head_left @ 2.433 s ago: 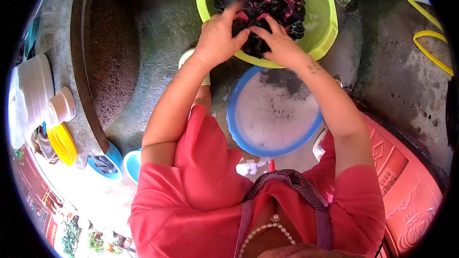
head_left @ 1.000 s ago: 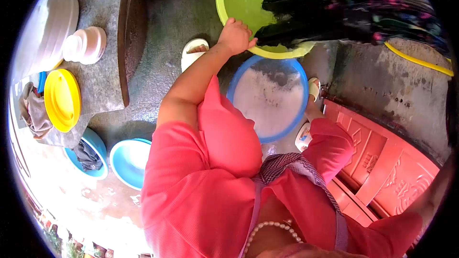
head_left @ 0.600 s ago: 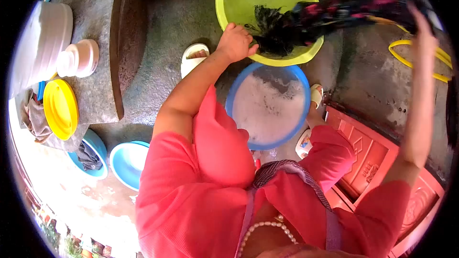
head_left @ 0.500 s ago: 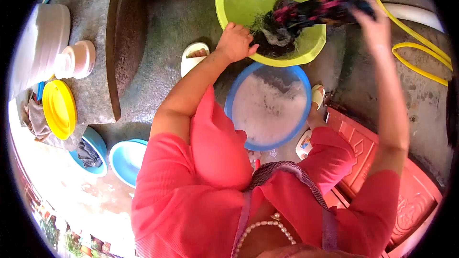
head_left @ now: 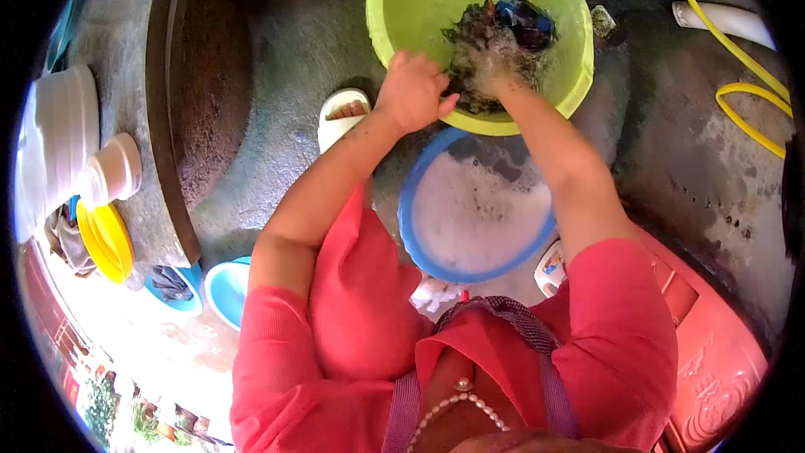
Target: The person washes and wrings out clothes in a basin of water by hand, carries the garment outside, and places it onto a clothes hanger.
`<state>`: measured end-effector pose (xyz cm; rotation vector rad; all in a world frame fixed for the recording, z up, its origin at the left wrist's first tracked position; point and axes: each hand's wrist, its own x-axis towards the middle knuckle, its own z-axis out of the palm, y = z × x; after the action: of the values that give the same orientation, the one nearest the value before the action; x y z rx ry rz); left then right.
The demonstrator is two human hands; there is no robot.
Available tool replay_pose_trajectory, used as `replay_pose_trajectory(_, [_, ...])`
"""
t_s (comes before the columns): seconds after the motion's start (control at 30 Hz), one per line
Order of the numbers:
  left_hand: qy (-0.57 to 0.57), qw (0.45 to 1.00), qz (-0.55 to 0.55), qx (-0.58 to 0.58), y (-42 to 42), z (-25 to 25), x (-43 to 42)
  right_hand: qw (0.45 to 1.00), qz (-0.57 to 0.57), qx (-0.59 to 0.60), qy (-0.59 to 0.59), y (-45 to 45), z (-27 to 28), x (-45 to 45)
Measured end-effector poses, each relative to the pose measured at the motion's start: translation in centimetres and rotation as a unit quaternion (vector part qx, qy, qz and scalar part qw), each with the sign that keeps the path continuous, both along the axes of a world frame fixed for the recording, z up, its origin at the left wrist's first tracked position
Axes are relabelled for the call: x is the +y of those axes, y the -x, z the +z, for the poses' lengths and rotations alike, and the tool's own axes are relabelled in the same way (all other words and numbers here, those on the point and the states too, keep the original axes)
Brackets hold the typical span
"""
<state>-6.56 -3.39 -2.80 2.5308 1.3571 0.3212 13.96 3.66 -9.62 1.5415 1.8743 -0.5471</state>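
Observation:
Dark patterned cloth (head_left: 524, 23) lies bunched in the water of a yellow-green basin (head_left: 579, 59). My right hand (head_left: 501, 75) is down in the basin on the cloth, its fingers hidden by splashing water and fabric. At the basin's near left rim, my left hand (head_left: 415, 91) has its fingers bent over the edge, next to the cloth; what they grip there is partly hidden. Just below this basin stands a blue-rimmed basin (head_left: 408, 226) of foamy water, partly under my right forearm.
A yellow hose (head_left: 750, 88) and a white pipe (head_left: 729, 21) lie at the right. A red panel (head_left: 713, 369) is at the lower right. On the left are a stone ledge (head_left: 134, 101), white tubs (head_left: 63, 138), a yellow basin (head_left: 105, 239) and light-blue basins (head_left: 226, 289).
My right hand has swung from the far right down into the yellow-green basin with the cloth, which was stretched out and is now bunched in the water. My left hand has stayed at the rim.

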Motion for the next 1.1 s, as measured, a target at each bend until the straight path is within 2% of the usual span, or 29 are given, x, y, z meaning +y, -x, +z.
replay_pose_trajectory(0.07, [0.019, 1.0, -0.008, 0.006, 0.0, 0.2, 0.1, 1.0, -0.004, 0.016, 0.0, -0.2, -3.3, 0.8])
replay_pose_trajectory(0.17, [0.01, 1.0, -0.013, 0.003, 0.0, -0.1, 0.4, 0.999, 0.043, 0.01, -0.006, 1.3, -4.6, 0.6])
replay_pose_trajectory(0.33, [0.011, 1.0, -0.019, 0.017, 0.1, 0.4, 0.3, 0.977, 0.212, 0.012, -0.032, 5.1, 3.6, -1.1])
replay_pose_trajectory(0.43, [0.006, 1.0, -0.017, -0.001, 0.2, 0.1, -0.2, 0.968, 0.219, 0.027, 0.118, 6.3, 8.7, -0.8])
replay_pose_trajectory(0.47, [0.002, 1.0, -0.017, -0.01, 0.3, 0.1, -0.2, 0.957, 0.198, 0.193, 0.088, 4.8, 9.4, -1.5])
replay_pose_trajectory(0.57, [0.007, 1.0, -0.017, -0.021, 0.8, 0.1, -0.1, 0.944, 0.071, 0.305, 0.105, 1.0, 14.4, -2.4])
replay_pose_trajectory(0.63, [0.015, 1.0, -0.018, -0.015, 0.9, 0.2, -0.2, 0.923, 0.011, 0.38, 0.056, -2.0, 20.2, -2.7])
replay_pose_trajectory(0.67, [0.016, 1.0, -0.018, -0.006, 0.9, 0.3, -0.2, 0.892, -0.121, 0.436, 0.009, -2.4, 24.6, -3.5])
replay_pose_trajectory(0.73, [-0.012, 1.0, -0.019, -0.011, 0.9, -0.3, -0.3, 0.932, 0.019, 0.26, -0.252, -3.6, 34.4, -3.4])
replay_pose_trajectory(0.77, [-0.022, 0.999, -0.016, -0.023, 0.9, -0.6, -0.4, 0.916, -0.043, 0.206, -0.341, -2.8, 38.9, -4.3])
replay_pose_trajectory(0.8, [-0.03, 0.999, -0.013, -0.033, 0.9, -0.8, -0.4, 0.878, -0.065, 0.231, -0.415, -5.2, 42.1, -3.9])
replay_pose_trajectory(0.83, [-0.039, 0.998, -0.01, -0.041, 0.9, -0.7, -0.5, 0.868, -0.022, 0.159, -0.471, -8.1, 46.3, -2.7])
replay_pose_trajectory(0.93, [-0.037, 0.998, -0.013, -0.04, 0.9, -0.7, -0.6, 0.713, -0.087, 0.352, -0.6, 0.3, 52.0, -4.6])
replay_pose_trajectory(1.0, [-0.036, 0.999, -0.012, -0.039, 0.8, -0.9, -0.4, 0.685, 0.05, 0.484, -0.543, -1.7, 55.2, -2.8])
replay_pose_trajectory(1.1, [-0.026, 0.999, -0.01, -0.033, 0.8, -0.6, -0.5, 0.577, 0.093, 0.594, -0.553, -3.6, 55.0, -0.5])
